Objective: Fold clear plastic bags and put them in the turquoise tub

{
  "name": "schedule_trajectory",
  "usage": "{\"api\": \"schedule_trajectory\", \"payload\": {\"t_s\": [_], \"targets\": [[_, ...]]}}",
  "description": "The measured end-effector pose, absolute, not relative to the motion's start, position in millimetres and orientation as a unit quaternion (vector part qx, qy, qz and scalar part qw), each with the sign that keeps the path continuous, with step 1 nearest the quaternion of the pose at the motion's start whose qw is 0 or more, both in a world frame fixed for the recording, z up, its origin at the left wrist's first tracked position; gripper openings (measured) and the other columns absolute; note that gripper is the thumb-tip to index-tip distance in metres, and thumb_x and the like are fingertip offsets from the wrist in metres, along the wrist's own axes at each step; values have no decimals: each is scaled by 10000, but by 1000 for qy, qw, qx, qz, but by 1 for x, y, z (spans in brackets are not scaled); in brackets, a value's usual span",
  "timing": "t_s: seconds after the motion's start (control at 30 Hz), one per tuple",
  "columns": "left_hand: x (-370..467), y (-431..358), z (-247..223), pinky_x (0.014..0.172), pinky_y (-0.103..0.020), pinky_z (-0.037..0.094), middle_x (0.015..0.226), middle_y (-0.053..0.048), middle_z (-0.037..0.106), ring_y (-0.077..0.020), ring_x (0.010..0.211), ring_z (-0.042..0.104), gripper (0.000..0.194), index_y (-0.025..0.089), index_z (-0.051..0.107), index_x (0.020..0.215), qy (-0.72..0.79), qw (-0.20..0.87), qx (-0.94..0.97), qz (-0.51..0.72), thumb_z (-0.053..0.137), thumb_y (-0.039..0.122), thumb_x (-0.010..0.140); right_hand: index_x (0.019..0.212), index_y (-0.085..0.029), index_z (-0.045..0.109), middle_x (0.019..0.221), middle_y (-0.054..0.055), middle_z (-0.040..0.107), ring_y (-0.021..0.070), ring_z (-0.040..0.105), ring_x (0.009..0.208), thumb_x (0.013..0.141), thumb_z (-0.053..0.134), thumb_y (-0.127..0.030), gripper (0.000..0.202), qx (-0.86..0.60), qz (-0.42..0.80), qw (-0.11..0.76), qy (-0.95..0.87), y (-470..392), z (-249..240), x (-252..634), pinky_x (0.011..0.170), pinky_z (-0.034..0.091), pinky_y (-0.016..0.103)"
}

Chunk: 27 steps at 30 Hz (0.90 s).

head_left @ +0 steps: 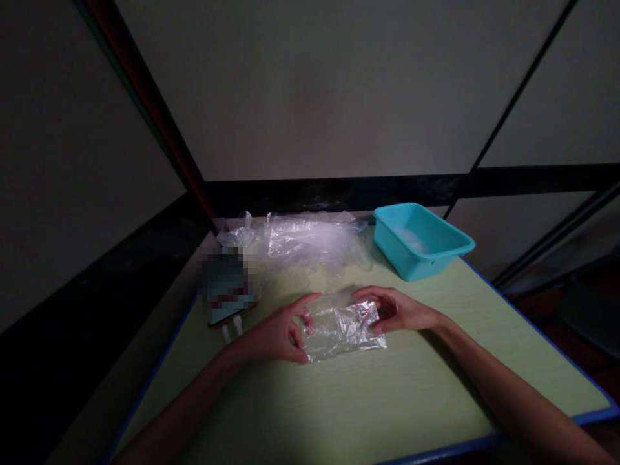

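A small clear plastic bag (341, 330), crinkled and shiny, lies low over the middle of the table between both hands. My left hand (277, 330) has its curled fingers and thumb at the bag's left end. At the opposite end, my right hand (400, 310) curves around the bag's right side, thumb near its edge. Behind them spreads a loose heap of clear plastic bags (314, 239) along the back of the table. Whether anything is inside the bag between my hands cannot be made out.
A turquoise plastic basin (411, 261) stands at the back right with something whitish inside. A pixelated, phone-like object (227, 290) is at the left, with small white pieces (237, 325) beside it. The pale green table (310, 413) has a blue edge; walls close off the back and left.
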<state>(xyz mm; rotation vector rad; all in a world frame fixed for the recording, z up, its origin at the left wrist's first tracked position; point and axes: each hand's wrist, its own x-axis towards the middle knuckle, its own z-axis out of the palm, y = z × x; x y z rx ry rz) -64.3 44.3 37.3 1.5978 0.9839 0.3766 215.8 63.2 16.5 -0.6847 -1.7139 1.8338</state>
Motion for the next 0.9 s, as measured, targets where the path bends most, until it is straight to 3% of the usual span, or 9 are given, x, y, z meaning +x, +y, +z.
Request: {"api": "schedule_trajectory", "payload": {"t_s": [0.53,0.9], "targets": [[-62,43,36,458,-151,379,895,25,459,-46,542,494,946,278,249,1324,435,570,677,170,681,62,510,1169,-220,467,971,7,522,114,521,789,575,740,-87,668,-284,626,248,-682,58,21,212,634,449,210],[-61,42,34,452,-139,390,926,15,476,-38,539,497,962,317,252,1328,437,543,695,174,674,29,513,1221,-206,414,997,39,545,107,542,706,604,728,-140,695,-308,542,185,-760,52,31,213,554,465,198]]}}
